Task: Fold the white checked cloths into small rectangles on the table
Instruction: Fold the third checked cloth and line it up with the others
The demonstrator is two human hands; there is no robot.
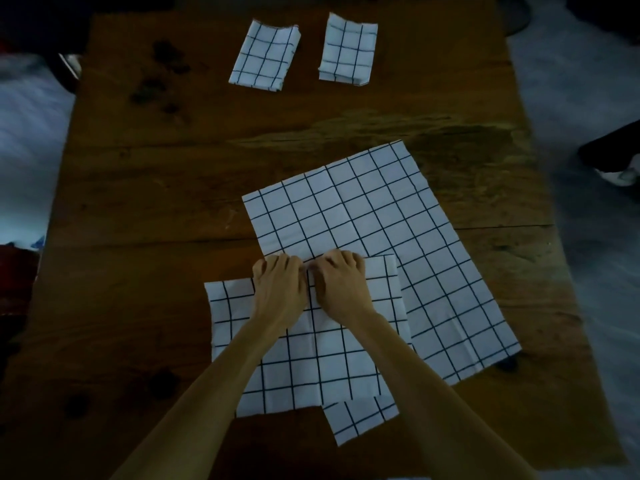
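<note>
The left hand (278, 289) and the right hand (341, 284) sit side by side, nearly touching, at the far edge of a partly folded checked cloth (304, 355). Both have their fingers curled down over that edge, knuckles up, so they seem to be pinching the fabric; the fingertips themselves are hidden under the hands. The forearms run in from the near edge of the picture, crossing over this cloth.

The cloth under the hands lies near the front of the wooden table (145, 209), white with a dark grid, with a small flap sticking out at its near right corner. Its far right part overlaps a larger checked cloth (381, 244), which is spread flat and turned at an angle, reaching toward the right side of the table.

Well apart, at the far end of the table, two folded cloths lie as small rectangles: one on the left (265, 55) and one on the right (348, 50), with a gap of bare wood between them. Dark stains (162, 74) mark the wood to their left.

Beyond the table's right edge, a dark shoe with a white sole (616, 161) shows on the grey floor (571, 81).
</note>
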